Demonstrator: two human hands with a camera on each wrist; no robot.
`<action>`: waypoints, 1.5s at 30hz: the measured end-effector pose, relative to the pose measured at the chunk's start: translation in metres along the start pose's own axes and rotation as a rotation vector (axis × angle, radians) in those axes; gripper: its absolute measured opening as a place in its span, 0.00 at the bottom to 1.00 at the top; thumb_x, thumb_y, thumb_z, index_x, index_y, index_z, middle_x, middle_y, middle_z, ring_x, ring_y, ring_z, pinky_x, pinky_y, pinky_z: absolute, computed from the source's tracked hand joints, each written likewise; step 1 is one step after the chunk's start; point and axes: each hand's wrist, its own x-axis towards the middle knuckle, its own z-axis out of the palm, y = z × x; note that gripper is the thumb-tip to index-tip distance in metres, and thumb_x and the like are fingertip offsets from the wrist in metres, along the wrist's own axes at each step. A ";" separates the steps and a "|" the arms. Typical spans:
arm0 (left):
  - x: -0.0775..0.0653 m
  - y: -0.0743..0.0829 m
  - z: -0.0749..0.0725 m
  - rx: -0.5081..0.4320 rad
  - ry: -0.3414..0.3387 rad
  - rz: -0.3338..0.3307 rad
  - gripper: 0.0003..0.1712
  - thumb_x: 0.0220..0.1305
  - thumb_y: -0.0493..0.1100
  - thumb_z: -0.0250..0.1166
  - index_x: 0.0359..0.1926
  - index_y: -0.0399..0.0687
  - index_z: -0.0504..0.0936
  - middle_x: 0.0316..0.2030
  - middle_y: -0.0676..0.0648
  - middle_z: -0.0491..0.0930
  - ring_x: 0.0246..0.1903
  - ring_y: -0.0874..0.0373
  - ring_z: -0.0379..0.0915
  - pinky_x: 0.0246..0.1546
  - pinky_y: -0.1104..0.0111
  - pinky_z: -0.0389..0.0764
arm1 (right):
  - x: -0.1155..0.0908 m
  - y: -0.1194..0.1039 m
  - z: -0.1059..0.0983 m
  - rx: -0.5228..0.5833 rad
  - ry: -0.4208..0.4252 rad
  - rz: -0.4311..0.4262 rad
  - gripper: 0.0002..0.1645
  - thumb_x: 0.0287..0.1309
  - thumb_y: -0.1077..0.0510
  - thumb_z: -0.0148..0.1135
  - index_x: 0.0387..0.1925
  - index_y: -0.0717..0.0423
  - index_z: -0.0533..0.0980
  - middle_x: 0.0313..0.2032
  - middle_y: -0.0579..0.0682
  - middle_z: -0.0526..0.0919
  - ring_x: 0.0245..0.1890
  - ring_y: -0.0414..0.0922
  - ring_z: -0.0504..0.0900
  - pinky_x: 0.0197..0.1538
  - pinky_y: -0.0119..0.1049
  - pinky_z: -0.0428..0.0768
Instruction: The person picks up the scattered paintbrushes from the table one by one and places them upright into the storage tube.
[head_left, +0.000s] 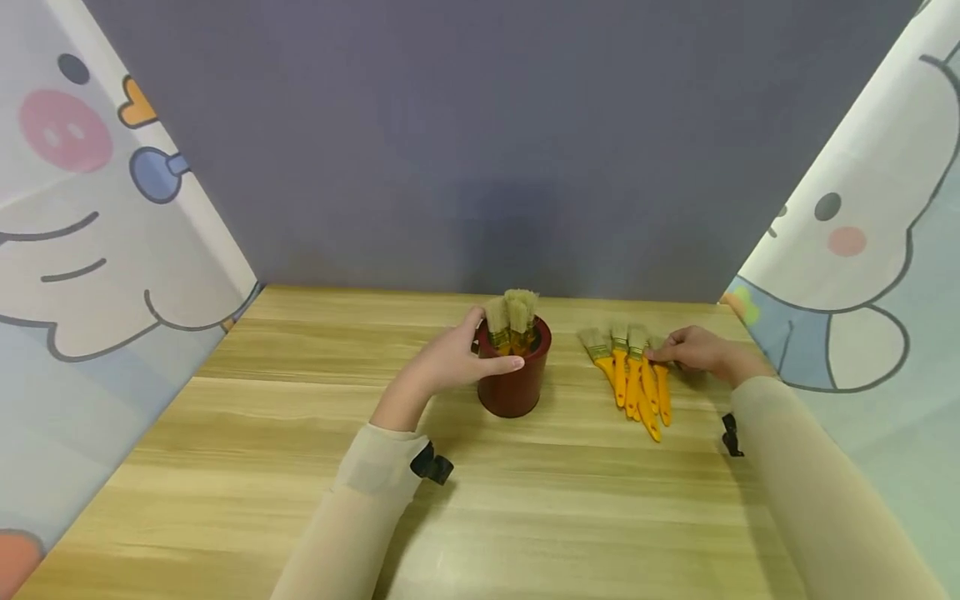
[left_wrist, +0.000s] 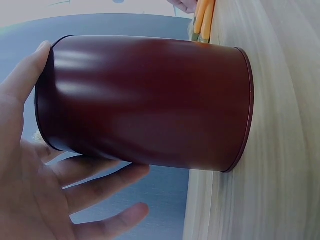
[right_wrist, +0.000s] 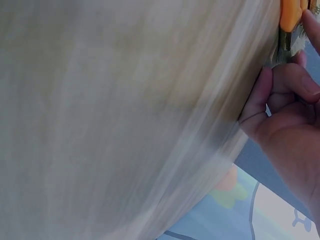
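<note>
A dark red cylindrical cup [head_left: 512, 387] stands upright on the table, with several bristle paintbrushes [head_left: 517, 317] in it, bristles up. My left hand [head_left: 450, 360] grips the cup near its rim, thumb on the near side and fingers around the far side; the left wrist view shows the hand [left_wrist: 45, 165] spread about the cup [left_wrist: 145, 102]. To the right lies a fanned pile of yellow-handled paintbrushes [head_left: 633, 375], bristles pointing away. At the pile's right side my right hand [head_left: 693, 348] pinches a brush near its metal band. The right wrist view catches the curled fingers beside an orange handle [right_wrist: 290, 15].
A wood-grain table [head_left: 247, 467] carries everything. Behind it rises a dark grey panel [head_left: 480, 150]. Cartoon-printed sheets [head_left: 75, 275] close off the left side and another sheet [head_left: 870, 250] the right.
</note>
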 end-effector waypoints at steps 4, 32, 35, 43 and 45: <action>-0.001 -0.001 0.003 -0.021 -0.009 -0.004 0.61 0.58 0.76 0.73 0.81 0.58 0.55 0.72 0.43 0.75 0.67 0.45 0.78 0.67 0.48 0.79 | -0.001 0.000 0.000 0.010 -0.017 -0.003 0.20 0.75 0.44 0.65 0.33 0.55 0.75 0.18 0.41 0.62 0.23 0.41 0.62 0.34 0.36 0.68; 0.003 -0.001 -0.003 0.000 -0.019 0.008 0.57 0.57 0.78 0.72 0.76 0.58 0.60 0.68 0.47 0.77 0.66 0.47 0.78 0.63 0.50 0.81 | 0.008 0.004 -0.007 0.004 -0.035 -0.016 0.24 0.75 0.44 0.66 0.26 0.53 0.72 0.19 0.41 0.62 0.21 0.39 0.62 0.31 0.35 0.69; 0.004 -0.001 -0.004 0.002 -0.022 0.001 0.57 0.57 0.78 0.72 0.76 0.59 0.59 0.68 0.47 0.76 0.65 0.48 0.78 0.62 0.51 0.82 | 0.008 0.008 -0.012 0.034 -0.043 -0.039 0.19 0.76 0.49 0.65 0.33 0.59 0.76 0.21 0.42 0.67 0.21 0.39 0.63 0.31 0.35 0.70; 0.004 -0.002 -0.003 -0.006 -0.024 0.002 0.61 0.57 0.78 0.71 0.80 0.59 0.55 0.72 0.45 0.74 0.67 0.46 0.77 0.64 0.49 0.81 | 0.005 0.005 -0.020 0.005 -0.002 -0.040 0.24 0.75 0.48 0.65 0.54 0.67 0.76 0.38 0.49 0.80 0.24 0.40 0.67 0.32 0.37 0.74; 0.003 -0.002 -0.003 -0.005 -0.023 -0.002 0.62 0.57 0.79 0.71 0.81 0.59 0.54 0.73 0.45 0.73 0.68 0.46 0.76 0.66 0.48 0.80 | 0.005 0.002 -0.020 -0.038 0.015 -0.025 0.29 0.74 0.43 0.66 0.55 0.67 0.75 0.34 0.48 0.77 0.24 0.40 0.68 0.33 0.38 0.75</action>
